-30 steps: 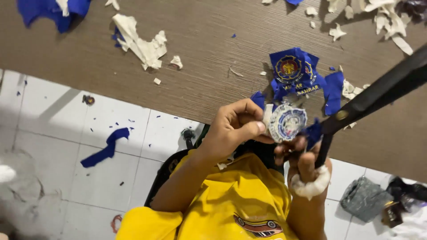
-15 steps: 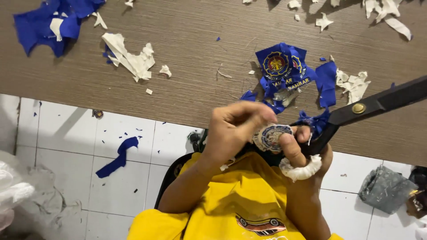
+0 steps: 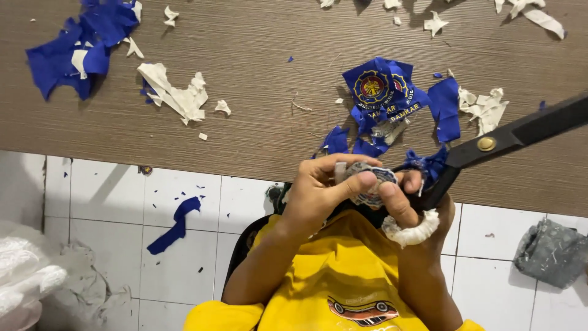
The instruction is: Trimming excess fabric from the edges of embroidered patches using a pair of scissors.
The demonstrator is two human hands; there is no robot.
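Note:
My left hand (image 3: 318,193) pinches a small round embroidered patch (image 3: 369,178) in blue and white, with thumb and fingers around its rim. My right hand (image 3: 411,205) touches the patch's right side and grips large black scissors (image 3: 502,138); their handle is wrapped in white cloth (image 3: 411,232). The blades run up to the right over the wooden table (image 3: 263,104). Blue fabric trimmings (image 3: 429,164) hang beside the patch. A blue emblem patch with a round crest (image 3: 383,92) lies on the table just above my hands.
Blue fabric scraps (image 3: 73,52) and white backing scraps (image 3: 174,95) litter the table. A blue strip (image 3: 174,224) lies on the white tiled floor. A grey rag (image 3: 551,251) sits at the right, and white plastic (image 3: 27,276) at the lower left.
The round patch has turned from facing me to tilted away, with my left fingers now over it. The scissors have swung to a flatter angle.

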